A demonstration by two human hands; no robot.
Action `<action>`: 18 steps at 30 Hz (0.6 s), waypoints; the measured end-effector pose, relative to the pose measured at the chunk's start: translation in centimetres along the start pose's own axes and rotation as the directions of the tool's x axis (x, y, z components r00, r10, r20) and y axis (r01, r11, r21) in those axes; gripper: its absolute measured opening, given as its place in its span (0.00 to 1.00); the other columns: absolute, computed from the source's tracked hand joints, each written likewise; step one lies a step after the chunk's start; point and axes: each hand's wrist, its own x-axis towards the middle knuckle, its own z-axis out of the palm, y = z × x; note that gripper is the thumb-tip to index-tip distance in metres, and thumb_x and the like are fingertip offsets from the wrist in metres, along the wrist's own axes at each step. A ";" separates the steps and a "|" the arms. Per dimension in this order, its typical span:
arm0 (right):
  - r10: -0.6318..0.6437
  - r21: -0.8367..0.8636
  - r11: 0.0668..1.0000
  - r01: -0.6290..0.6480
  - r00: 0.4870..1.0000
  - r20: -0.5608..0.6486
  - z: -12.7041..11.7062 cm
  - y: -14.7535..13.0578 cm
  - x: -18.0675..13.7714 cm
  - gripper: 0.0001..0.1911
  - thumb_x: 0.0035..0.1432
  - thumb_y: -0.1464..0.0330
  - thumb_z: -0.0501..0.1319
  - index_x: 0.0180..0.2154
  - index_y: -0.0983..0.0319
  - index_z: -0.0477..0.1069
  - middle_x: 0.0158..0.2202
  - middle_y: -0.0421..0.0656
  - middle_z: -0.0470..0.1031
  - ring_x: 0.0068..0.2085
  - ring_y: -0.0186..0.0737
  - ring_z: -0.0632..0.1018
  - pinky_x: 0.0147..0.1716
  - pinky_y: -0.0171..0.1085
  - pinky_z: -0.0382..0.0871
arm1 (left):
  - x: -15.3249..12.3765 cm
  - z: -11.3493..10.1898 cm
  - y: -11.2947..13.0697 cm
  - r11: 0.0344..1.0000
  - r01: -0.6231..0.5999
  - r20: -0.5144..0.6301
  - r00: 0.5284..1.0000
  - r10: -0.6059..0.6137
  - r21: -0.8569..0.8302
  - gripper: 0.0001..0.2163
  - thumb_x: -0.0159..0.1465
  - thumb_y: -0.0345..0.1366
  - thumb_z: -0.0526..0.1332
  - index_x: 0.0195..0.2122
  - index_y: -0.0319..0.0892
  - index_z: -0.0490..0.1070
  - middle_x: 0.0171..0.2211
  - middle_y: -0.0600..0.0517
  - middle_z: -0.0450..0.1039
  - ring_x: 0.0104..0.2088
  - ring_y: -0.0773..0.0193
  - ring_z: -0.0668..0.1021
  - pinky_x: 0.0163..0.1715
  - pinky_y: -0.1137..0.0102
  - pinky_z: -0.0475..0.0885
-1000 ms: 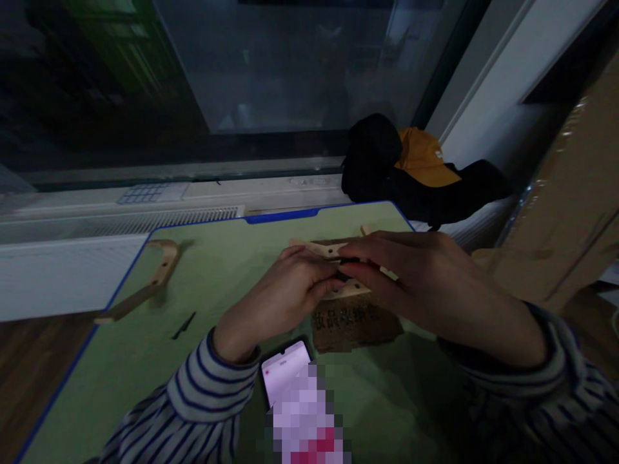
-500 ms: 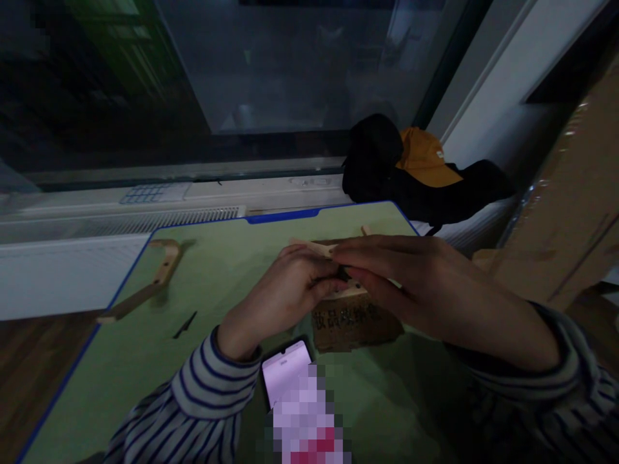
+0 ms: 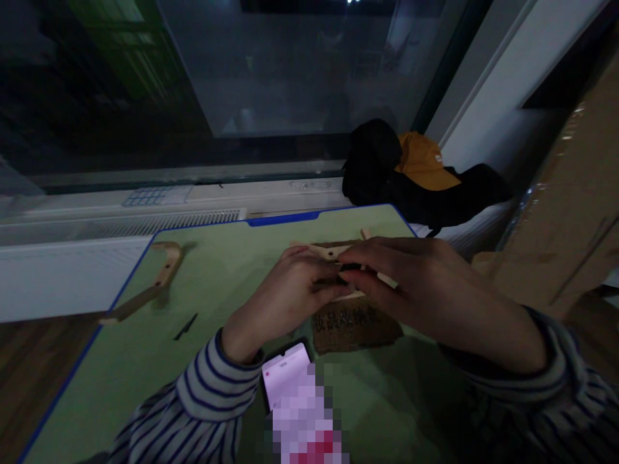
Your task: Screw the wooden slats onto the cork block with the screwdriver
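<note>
- Left hand point(image 3: 294, 287): fingers clamped on pale wooden piece point(image 3: 322, 251), over brown cardboard point(image 3: 358, 335), far right on green table point(image 3: 232, 258).
- Right hand point(image 3: 425, 283): fingertips beside the wooden piece; cannot tell whether gripping.

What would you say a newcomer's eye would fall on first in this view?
Probably the bright, partly pixelated phone, low in the middle of a dim picture. Next, the left hand and right hand, close together at a pale wooden piece on the green table. An orange cap stands out beyond its far edge.
</note>
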 end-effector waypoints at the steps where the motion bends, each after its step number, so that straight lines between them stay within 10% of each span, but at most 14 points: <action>1: -0.005 0.010 1.000 0.006 1.000 -0.005 0.0 0.0 0.0 0.13 0.64 0.67 0.54 0.50 0.59 0.68 0.44 0.41 0.77 0.41 0.40 0.78 0.40 0.38 0.70 | 0.0 0.0 0.0 1.000 -0.007 -0.016 1.000 0.007 -0.002 0.04 0.61 0.36 0.63 0.34 0.44 0.76 0.34 0.53 0.78 0.41 0.59 0.76 0.46 0.62 0.64; 18: -0.019 0.010 1.000 0.019 1.000 -0.021 0.1 0.3 0.2 0.10 0.64 0.67 0.55 0.46 0.58 0.69 0.40 0.40 0.78 0.39 0.39 0.78 0.36 0.36 0.69 | -0.1 -0.1 0.1 1.000 0.002 0.085 0.996 -0.003 0.011 0.05 0.63 0.32 0.60 0.38 0.46 0.75 0.40 0.55 0.78 0.45 0.61 0.75 0.52 0.60 0.60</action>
